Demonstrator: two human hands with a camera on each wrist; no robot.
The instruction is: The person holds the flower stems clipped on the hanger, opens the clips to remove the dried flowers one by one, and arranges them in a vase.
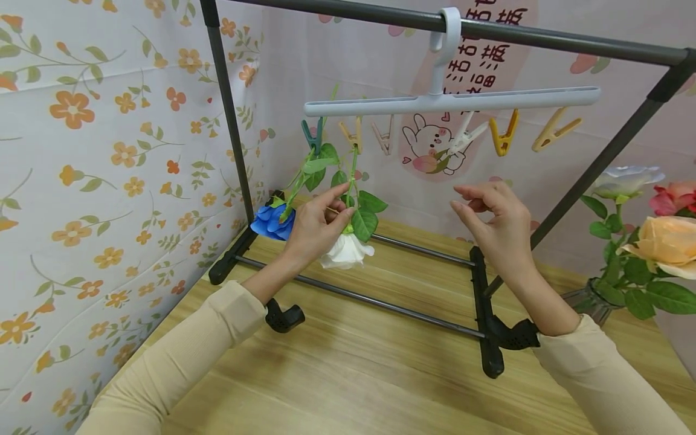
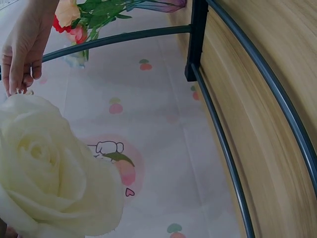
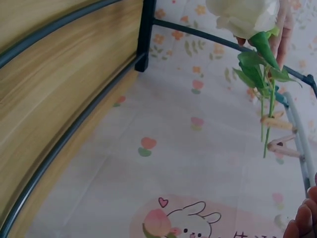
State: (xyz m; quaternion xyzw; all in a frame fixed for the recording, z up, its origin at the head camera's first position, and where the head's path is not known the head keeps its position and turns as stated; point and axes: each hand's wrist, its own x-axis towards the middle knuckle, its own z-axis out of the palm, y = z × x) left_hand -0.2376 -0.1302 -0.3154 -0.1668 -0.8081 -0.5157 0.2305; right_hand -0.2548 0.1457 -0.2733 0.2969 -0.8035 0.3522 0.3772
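Note:
My left hand (image 1: 318, 223) pinches the green stem of a white rose (image 1: 347, 251), which hangs bloom-down. The stem runs up to a light orange clothespin (image 1: 352, 134) under a pale blue hanger (image 1: 397, 106). Beside it, a blue rose (image 1: 273, 222) hangs upside down below a teal clothespin (image 1: 312, 136). My right hand (image 1: 497, 220) is raised to the right, holding nothing, its fingers loosely bent and a gap between thumb and index finger. In the left wrist view the white rose (image 2: 54, 168) fills the lower left; the right wrist view shows its leafy stem.
The hanger hooks over a dark metal rack (image 1: 348, 9) standing on a wooden table (image 1: 370, 374). Pink, white and yellow clothespins (image 1: 504, 134) hang farther right. At the right edge, a glass vase (image 1: 598, 302) holds several flowers. Patterned cloth (image 1: 109, 181) covers the left side and back.

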